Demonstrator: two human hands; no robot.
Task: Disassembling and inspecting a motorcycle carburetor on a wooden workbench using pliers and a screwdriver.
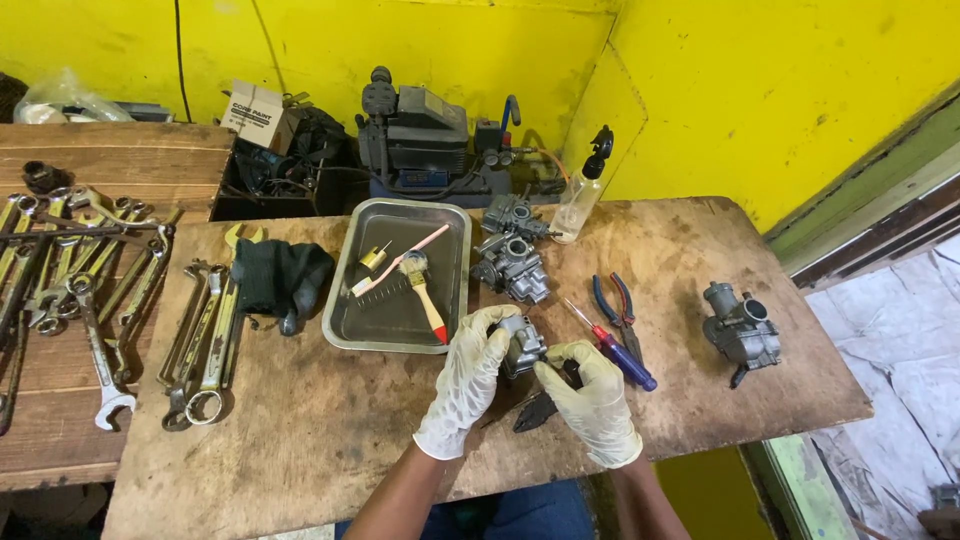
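Both my hands wear pale rubber gloves. My left hand grips a small grey metal carburetor just above the wooden table. My right hand closes against the same carburetor from the right, over a dark tool lying on the table. A screwdriver with a red and blue handle lies just right of my hands. Two more carburetors sit behind them. A fourth carburetor rests far right.
A metal tray holds a paintbrush, a pink stick and small brass parts. Blue-handled pliers, a spray bottle, a dark cloth and several wrenches lie around. A compressor stands behind the table.
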